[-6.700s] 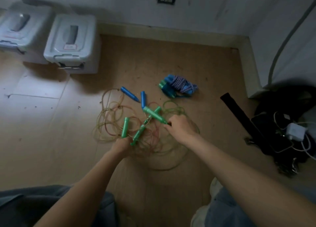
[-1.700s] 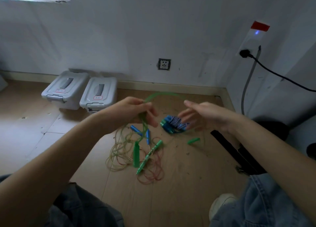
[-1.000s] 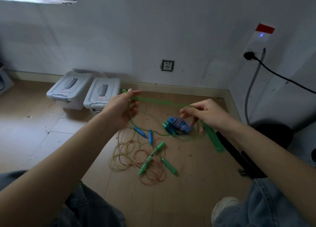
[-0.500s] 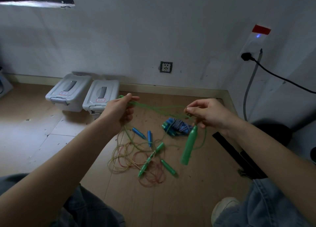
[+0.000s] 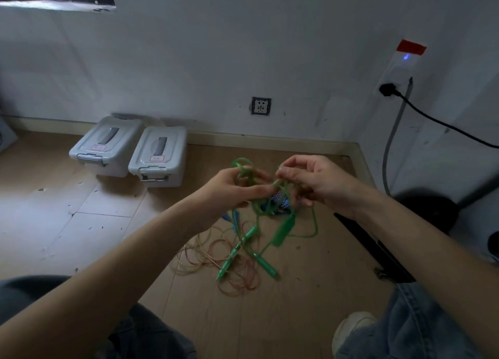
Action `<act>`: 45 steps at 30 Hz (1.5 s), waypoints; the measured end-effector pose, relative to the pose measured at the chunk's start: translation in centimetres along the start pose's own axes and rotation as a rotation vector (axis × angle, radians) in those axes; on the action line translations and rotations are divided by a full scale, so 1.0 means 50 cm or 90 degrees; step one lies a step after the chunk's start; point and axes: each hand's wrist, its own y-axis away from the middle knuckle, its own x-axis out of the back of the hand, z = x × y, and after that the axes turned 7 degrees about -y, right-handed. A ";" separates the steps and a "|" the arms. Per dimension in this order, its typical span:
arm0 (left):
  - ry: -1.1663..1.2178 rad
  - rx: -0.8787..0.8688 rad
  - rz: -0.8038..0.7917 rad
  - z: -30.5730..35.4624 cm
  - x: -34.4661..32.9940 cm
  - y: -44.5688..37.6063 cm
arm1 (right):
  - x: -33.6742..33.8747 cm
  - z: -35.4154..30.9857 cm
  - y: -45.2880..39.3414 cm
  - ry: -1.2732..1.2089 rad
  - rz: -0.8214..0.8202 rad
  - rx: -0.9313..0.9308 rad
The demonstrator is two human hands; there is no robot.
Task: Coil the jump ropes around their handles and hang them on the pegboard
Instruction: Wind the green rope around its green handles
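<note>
One green rope held above floor between both hands. Left hand grips a small loop, cord standing above the fingers; right hand pinches cord between thumb and forefinger. Rope droops below both grips. One green handle dangles under right hand, long axis tilted, top end up-right. Three green handles lie on the wooden floor among thin tangled ropes. Two grey lidded boxes by the wall.

two bins side by side on floor against wall, left | rope tangle on floor, centre | wrapped rope bundle behind tangle | wall socket above skirting | hands above tangle
</note>
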 end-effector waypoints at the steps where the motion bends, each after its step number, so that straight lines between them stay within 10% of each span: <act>1: -0.049 0.001 0.036 -0.001 0.002 -0.001 | 0.002 -0.003 0.001 0.019 0.009 -0.009; 16: 0.179 -0.012 0.218 0.016 0.057 -0.001 | 0.040 -0.017 0.008 0.296 0.080 -0.064; 24: 0.237 0.003 0.192 0.023 0.041 0.003 | 0.026 -0.005 0.008 -0.154 -0.050 -0.076; 37: 0.232 -0.004 0.194 0.032 0.024 0.005 | 0.004 -0.009 0.005 -0.114 -0.119 -0.001; 42: -0.182 0.223 0.059 0.022 0.066 0.015 | 0.015 -0.016 0.007 -0.069 -0.049 0.042; 45: -0.508 0.186 0.153 0.013 0.092 0.012 | 0.023 -0.025 0.010 0.051 -0.049 0.086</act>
